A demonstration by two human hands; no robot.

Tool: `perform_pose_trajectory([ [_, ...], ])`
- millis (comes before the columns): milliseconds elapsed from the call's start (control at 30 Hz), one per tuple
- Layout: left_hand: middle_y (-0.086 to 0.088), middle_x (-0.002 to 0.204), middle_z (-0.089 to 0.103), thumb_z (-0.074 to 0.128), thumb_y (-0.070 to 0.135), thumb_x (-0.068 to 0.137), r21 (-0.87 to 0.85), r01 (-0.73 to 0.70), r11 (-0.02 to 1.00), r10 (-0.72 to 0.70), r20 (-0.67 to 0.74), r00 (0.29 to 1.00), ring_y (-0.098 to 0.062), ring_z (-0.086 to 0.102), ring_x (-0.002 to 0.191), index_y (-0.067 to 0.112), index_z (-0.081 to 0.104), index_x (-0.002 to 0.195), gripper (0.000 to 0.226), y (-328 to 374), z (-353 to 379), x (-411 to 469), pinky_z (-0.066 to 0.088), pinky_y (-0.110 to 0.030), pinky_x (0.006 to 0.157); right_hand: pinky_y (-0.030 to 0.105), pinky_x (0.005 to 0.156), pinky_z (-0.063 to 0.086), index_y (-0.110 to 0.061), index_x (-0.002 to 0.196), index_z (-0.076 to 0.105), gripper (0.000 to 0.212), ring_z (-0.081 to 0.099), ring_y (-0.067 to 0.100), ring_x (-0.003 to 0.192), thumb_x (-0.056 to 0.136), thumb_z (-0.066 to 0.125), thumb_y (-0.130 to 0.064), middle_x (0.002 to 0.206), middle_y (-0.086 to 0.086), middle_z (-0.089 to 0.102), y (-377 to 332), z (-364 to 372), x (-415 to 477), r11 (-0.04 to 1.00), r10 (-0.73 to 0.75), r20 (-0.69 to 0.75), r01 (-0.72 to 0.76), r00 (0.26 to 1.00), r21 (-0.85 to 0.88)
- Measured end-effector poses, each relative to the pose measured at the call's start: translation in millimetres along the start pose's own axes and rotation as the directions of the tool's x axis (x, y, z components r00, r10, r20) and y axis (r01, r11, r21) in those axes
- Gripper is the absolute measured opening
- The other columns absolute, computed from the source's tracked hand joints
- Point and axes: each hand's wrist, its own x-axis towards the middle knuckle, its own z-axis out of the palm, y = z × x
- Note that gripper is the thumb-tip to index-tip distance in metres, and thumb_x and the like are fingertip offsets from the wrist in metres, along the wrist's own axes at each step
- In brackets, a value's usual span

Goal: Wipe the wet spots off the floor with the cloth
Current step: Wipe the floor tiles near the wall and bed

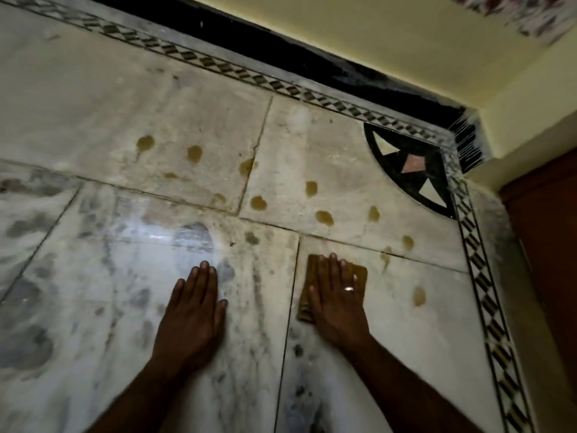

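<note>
The person is kneeling or leaning over a marble floor (93,98), and the wiping is looking barely begun. The right hand (335,295) is lying flat on a folded brownish cloth (359,271), fingers (324,270) stretched out straight and pressing down on it rather than curling round it; a ring is showing on one of them. The cloth is sitting on the slab just right of a floor joint, near the patterned border strip (477,276) that is running along the floor's right edge. The left hand (193,304) is resting palm down on the bare marble to the left of that joint, fingers spread and holding nothing, seemingly bracing the body.

Most of the work is still lying ahead. A scatter of yellow-brown wet spots (324,217) is spreading across the slabs beyond the hands, toward the far corner where a dark inlaid quarter-circle (409,170) is sitting. More than a dozen are showing in a loose band from the left-hand slab across to the border. One spot (419,295) is lying just right of the cloth, and another (386,259) is trailing across the joint just beyond it; these are looking like the nearest ones to take.

The marble directly round the cloth is showing no yellow puddles, though whether it has been wiped or was always dry I cannot tell. Grey mottling on the near left slabs is reading as veining or grime rather than wet
</note>
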Motion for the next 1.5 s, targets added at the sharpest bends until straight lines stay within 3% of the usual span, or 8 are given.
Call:
perform_pose_trajectory([
  [233,-0.016,0.163,0.020,0.013,0.046,0.101,-0.034,-0.093,0.995,0.094,0.019,0.995,-0.032,0.021,0.151,0.001,0.024,0.155,0.071,43,11,-27,0.001,-0.035,0.123,0.057,0.117,0.019,-0.012,0.160,0.024,0.062,0.021,0.039,0.153,0.105,0.032,-0.040,0.167,0.015,0.020,-9,30,-101,0.985,-0.171,-0.048,0.171,0.984,-0.008],
  [333,-0.011,0.166,-0.010,-0.001,0.050,0.096,-0.029,-0.053,0.998,0.055,0.077,0.996,-0.026,-0.007,0.156,0.007,-0.002,0.158,0.076,53,19,-26,-0.006,-0.038,0.125,0.058,0.122,0.016,-0.019,0.162,0.014,0.064,0.012,0.035,0.156,0.106,0.029,-0.044,0.170,0.010,0.012,-10,33,-106,0.962,-0.272,-0.037,0.270,0.962,-0.036],
  [567,-0.007,0.168,-0.012,-0.006,0.060,0.091,-0.040,-0.105,0.994,0.111,0.170,0.979,-0.017,-0.016,0.152,0.011,-0.005,0.159,0.084,51,16,-20,-0.005,-0.037,0.126,0.055,0.125,0.000,-0.026,0.162,-0.003,0.064,-0.009,0.031,0.157,0.106,0.018,-0.048,0.171,0.003,-0.007,-12,26,-104,0.956,-0.293,0.061,0.294,0.954,-0.013],
  [667,-0.004,0.165,-0.021,-0.023,0.070,0.081,-0.029,-0.185,0.982,0.187,0.209,0.960,-0.015,-0.022,0.151,0.014,-0.017,0.155,0.093,60,21,-6,-0.012,-0.032,0.123,0.056,0.124,0.012,-0.025,0.163,0.010,0.064,0.004,0.029,0.157,0.105,0.026,-0.046,0.171,0.003,0.007,-15,24,-94,0.967,-0.253,-0.013,0.253,0.967,0.017],
  [800,-0.009,0.166,-0.004,-0.022,0.069,0.086,-0.054,-0.206,0.977,0.212,0.140,0.967,-0.023,-0.005,0.154,0.008,0.001,0.156,0.096,84,26,5,-0.002,-0.035,0.125,0.053,0.119,0.032,-0.027,0.158,0.034,0.062,0.030,0.024,0.152,0.099,0.043,-0.043,0.164,0.000,0.033,-11,14,-63,0.969,-0.234,-0.144,0.243,0.962,0.052],
  [967,-0.020,0.158,0.033,0.006,0.052,0.104,0.008,-0.275,0.961,0.273,0.099,0.957,-0.036,0.034,0.146,-0.004,0.039,0.148,0.078,112,25,25,0.006,-0.037,0.121,0.052,0.124,0.022,-0.029,0.158,0.034,0.063,0.026,0.022,0.154,0.096,0.044,-0.040,0.165,-0.002,0.031,13,7,-6,0.982,-0.157,-0.187,0.174,0.970,0.077],
  [1367,-0.017,0.163,0.026,0.028,0.044,0.101,0.033,-0.288,0.957,0.288,-0.012,0.957,-0.030,0.023,0.152,0.000,0.030,0.154,0.069,141,48,62,0.019,-0.046,0.122,0.060,0.121,0.022,-0.015,0.161,0.020,0.064,0.022,0.036,0.154,0.101,0.024,-0.037,0.168,0.013,0.019,107,26,-16,0.960,0.281,-0.215,-0.278,0.935,0.042],
  [1500,-0.017,0.161,0.031,0.032,0.037,0.101,0.027,-0.340,0.940,0.341,-0.049,0.939,-0.031,0.031,0.149,0.001,0.035,0.152,0.063,167,58,69,0.026,-0.049,0.119,0.062,0.121,0.023,-0.014,0.161,0.021,0.065,0.019,0.038,0.154,0.100,0.033,-0.034,0.168,0.016,0.020,58,53,-59,0.976,0.217,-0.260,-0.215,0.941,0.040],
])
